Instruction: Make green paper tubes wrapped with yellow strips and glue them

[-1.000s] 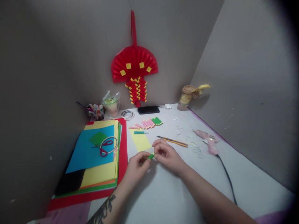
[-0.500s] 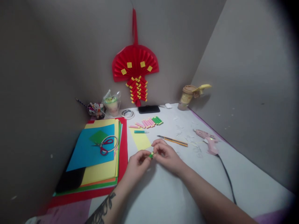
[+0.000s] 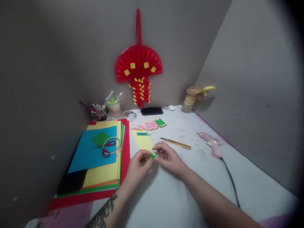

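Both of my hands meet just above the white table [image 3: 166, 196], pinching a small green paper roll [image 3: 151, 156] with a yellow end. My left hand [image 3: 137, 165] grips its left part with curled fingers. My right hand [image 3: 169, 158] pinches its right end between thumb and fingertips. A yellow paper strip [image 3: 143, 141] lies flat just beyond my hands. Farther back, a row of finished pink and green rolls [image 3: 152, 124] lies on the table, with one teal roll [image 3: 143, 134] beside the strip.
A stack of coloured paper sheets [image 3: 99, 164] with red scissors [image 3: 108, 147] lies at left. Pencils [image 3: 177, 143] and a pink glue gun [image 3: 211, 143] with a black cord lie at right. A red paper fan ornament [image 3: 139, 69] hangs on the back wall above a phone [image 3: 152, 111], tape roll [image 3: 129, 116] and cup [image 3: 190, 98].
My hands have stayed in place while the fingers turned the green roll; it now shows longer and tilted between my fingertips. The view has shifted slightly.
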Tool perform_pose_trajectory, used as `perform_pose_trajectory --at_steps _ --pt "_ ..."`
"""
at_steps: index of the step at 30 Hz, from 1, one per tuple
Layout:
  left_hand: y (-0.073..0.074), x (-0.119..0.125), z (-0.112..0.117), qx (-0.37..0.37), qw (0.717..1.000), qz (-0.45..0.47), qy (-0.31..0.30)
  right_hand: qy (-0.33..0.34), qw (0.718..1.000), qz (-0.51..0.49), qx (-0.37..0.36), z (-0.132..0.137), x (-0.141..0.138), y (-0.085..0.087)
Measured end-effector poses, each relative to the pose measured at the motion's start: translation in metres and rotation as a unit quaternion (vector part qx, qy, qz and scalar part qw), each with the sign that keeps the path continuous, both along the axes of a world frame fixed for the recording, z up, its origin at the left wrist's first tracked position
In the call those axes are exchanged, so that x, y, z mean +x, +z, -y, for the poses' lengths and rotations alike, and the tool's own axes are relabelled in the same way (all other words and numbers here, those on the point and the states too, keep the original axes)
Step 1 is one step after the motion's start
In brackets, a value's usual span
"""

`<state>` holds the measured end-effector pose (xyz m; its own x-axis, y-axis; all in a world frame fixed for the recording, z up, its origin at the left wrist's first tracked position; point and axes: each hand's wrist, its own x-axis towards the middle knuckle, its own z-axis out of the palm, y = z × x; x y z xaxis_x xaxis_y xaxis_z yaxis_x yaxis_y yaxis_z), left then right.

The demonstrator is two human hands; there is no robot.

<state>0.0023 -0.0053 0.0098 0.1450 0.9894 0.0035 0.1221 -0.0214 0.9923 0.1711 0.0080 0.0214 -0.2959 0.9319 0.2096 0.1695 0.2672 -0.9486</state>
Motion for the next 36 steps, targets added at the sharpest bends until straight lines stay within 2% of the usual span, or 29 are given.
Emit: perform_pose_trajectory --at_steps 10,16,21,36 --pt "0.0042 -0.0012 0.0018 0.048 0.998 -0.046 0.004 -0.013 1.0 -0.01 -0.008 0.0013 -0.0007 -0.0022" --pt "0.001 -0.0027 0.0036 0.104 0.987 -0.119 0.021 -0.053 0.993 0.028 0.103 0.0028 0.0009 -0.0013" --pt "-0.0002 -0.0046 0.0057 0.141 0.972 -0.184 0.02 -0.073 0.984 0.044 0.153 0.0055 0.0008 -0.0001" --pt "-0.0009 -0.0045 0.0055 0.166 0.961 -0.219 0.016 -0.082 0.982 0.053 0.16 0.005 0.0007 -0.0036"
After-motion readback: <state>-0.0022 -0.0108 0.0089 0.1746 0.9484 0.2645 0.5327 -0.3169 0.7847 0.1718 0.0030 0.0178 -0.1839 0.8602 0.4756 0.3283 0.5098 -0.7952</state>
